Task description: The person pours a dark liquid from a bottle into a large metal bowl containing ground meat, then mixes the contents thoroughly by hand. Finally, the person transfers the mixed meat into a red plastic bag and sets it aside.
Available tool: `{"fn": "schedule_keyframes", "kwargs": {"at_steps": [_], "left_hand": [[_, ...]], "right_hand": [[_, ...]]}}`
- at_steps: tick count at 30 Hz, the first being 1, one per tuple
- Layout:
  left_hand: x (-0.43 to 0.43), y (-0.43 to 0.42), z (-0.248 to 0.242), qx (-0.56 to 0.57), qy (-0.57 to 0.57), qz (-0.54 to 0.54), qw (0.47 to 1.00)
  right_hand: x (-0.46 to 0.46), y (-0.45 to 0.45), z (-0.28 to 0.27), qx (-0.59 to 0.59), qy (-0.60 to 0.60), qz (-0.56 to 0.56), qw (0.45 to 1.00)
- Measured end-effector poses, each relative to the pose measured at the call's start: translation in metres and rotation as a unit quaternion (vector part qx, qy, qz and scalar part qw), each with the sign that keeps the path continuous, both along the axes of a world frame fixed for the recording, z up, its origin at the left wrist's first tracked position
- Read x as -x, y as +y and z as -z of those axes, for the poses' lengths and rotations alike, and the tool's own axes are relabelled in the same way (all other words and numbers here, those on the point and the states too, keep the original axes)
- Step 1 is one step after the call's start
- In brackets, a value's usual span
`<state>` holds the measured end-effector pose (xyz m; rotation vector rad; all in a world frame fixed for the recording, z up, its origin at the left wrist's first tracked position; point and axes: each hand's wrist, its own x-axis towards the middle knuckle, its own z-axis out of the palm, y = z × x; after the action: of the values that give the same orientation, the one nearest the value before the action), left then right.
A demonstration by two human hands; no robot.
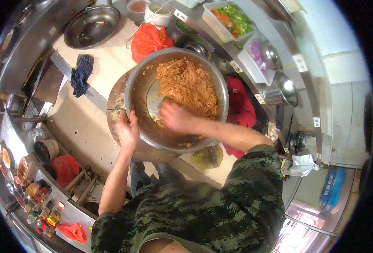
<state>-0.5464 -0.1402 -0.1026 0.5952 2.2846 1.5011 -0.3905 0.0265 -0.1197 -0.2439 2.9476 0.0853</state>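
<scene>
A large round steel basin (142,126) stands on a round wooden chopping block (116,98) in front of me. Shredded meat (188,87), coated reddish brown, is heaped against its far and right side. My left hand (128,129) grips the basin's left rim, thumb over the edge. Inside the basin, at the near edge of the heap, is my right hand (173,117), blurred, with its fingers low by the bare metal bottom. Whether those fingers hold any meat cannot be made out.
Beyond the basin lie a red plastic bag (151,41) and a black wok (92,27). A dark cloth (82,74) is at the left. Shelves at the right hold a tub of chopped peppers (229,20) and one of purple onion (257,58). Seasoning bottles (47,218) stand lower left.
</scene>
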Motion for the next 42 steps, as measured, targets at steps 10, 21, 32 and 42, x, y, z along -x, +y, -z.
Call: {"fn": "schedule_keyframes", "kwargs": {"at_steps": [10, 21, 32, 42], "left_hand": [[0.001, 0.0, 0.003, -0.007, 0.033, 0.0, 0.999], [0.003, 0.001, -0.007, 0.037, 0.037, 0.004, 0.999], [0.0, 0.001, -0.004, 0.009, -0.007, -0.004, 1.0], [0.001, 0.002, -0.01, 0.036, 0.042, 0.003, 0.998]], "right_hand": [[0.002, 0.063, 0.027, -0.172, 0.061, -0.058, 0.982], [-0.039, -0.025, -0.019, 0.235, -0.217, 0.143, 0.937], [-0.055, 0.039, -0.052, 0.247, 0.002, -0.044, 0.968], [-0.088, 0.099, -0.067, 0.031, -0.172, 0.091, 0.98]]}}
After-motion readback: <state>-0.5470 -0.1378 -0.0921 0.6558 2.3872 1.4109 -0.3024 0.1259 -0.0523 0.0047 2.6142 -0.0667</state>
